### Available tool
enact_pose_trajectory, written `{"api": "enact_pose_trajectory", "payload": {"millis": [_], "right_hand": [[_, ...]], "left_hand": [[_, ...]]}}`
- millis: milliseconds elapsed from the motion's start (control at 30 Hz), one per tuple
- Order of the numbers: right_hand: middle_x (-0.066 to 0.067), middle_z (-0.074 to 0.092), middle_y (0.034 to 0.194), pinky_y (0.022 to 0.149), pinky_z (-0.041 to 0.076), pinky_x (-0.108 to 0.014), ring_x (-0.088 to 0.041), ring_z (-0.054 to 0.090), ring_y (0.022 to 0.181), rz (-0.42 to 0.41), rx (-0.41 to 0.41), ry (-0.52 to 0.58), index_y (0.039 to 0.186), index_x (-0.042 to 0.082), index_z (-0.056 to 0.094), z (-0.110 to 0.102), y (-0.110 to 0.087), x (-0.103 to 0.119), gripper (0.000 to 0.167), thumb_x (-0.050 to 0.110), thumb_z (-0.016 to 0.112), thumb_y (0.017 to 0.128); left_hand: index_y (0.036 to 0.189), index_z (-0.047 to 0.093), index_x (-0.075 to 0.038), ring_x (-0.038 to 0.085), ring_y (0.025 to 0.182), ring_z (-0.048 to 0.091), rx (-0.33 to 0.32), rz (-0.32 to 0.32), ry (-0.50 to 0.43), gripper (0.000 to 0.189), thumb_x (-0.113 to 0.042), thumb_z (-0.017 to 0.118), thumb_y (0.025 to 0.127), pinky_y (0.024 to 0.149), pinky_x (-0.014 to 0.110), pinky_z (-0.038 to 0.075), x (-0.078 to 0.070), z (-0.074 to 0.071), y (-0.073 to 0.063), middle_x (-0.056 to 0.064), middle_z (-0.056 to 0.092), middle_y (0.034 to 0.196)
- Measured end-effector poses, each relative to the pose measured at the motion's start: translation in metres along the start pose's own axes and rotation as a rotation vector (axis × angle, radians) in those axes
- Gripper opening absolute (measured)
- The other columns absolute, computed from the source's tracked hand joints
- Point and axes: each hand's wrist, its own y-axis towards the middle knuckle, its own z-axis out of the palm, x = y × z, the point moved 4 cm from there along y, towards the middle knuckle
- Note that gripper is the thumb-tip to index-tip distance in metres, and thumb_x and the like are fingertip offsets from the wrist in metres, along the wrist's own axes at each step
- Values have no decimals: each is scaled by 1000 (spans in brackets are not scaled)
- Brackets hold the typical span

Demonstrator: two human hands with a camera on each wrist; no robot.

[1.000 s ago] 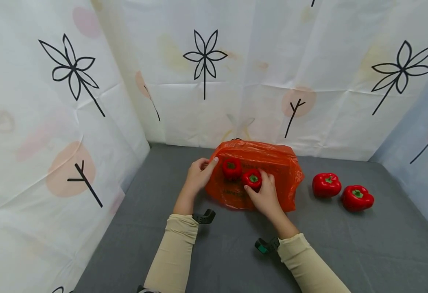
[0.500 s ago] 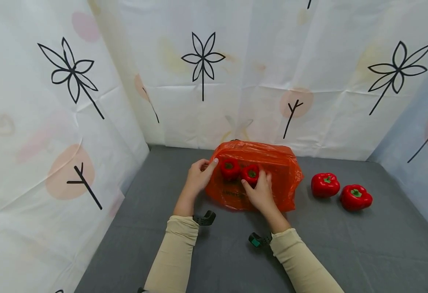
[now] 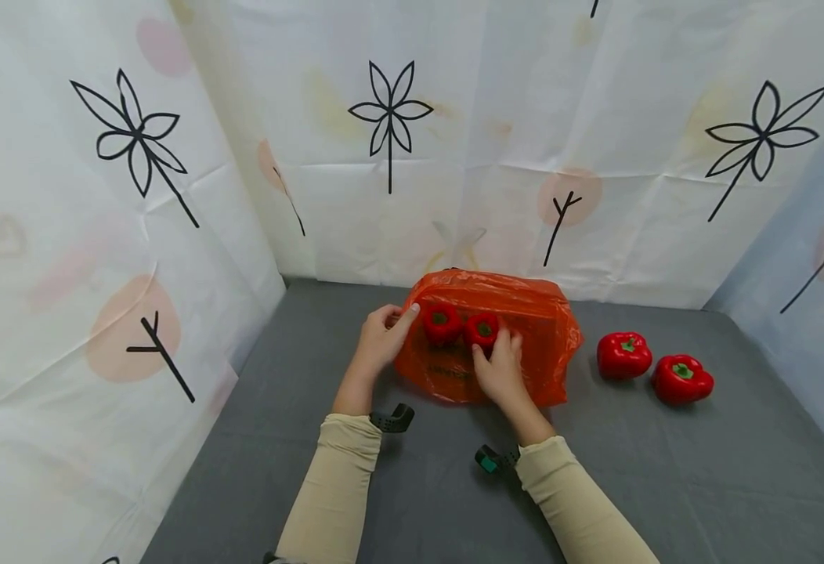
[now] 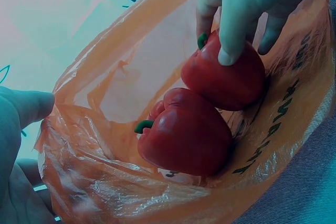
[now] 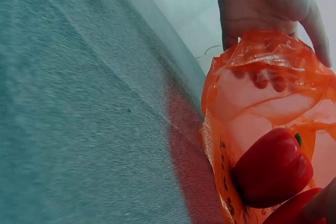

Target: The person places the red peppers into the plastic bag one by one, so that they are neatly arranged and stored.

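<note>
Left hand (image 3: 384,337) is pinching the left rim of the orange bag (image 3: 544,333), thumb on one side of the film and fingers on the other, and is holding the mouth open. Right hand (image 3: 502,374) is gripping a red pepper (image 3: 480,327) inside the bag. A neighbouring pepper (image 3: 442,323) is lying just to its left, touching or nearly so. Two spare peppers (image 3: 624,356) (image 3: 683,381) are sitting on the counter (image 3: 743,462), right of the bag.

Judgement: the right hand is probably positioning its pepper, and resting it squarely on the bag's lower film should be preventing a roll. Spreading the fingers gradually should be avoiding a snag. The film is looking thin, so holding the rim steady without tugging should be serving better than pulling wide.
</note>
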Motion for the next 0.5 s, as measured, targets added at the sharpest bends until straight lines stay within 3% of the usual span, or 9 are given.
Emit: {"api": "enact_pose_trajectory", "payload": {"millis": [333,500], "right_hand": [[-37,16,166,125,26,-67,-58,26,152,10,-25,-16,160,-4,29,5,16,-4,70,21,63,104],[-34,15,167,125,26,-67,-56,24,153,2,-28,6,161,-3,25,7,12,-1,76,22,66,102]], "left_hand": [[123,72,-11,30,107,67,-3,-5,-7,52,-58,60,104,96,51,56,0,1,-1,11,71,117],[123,71,-11,29,108,67,-6,-6,2,52,-58,60,104,96,51,56,-1,-1,0,10,71,119]]}}
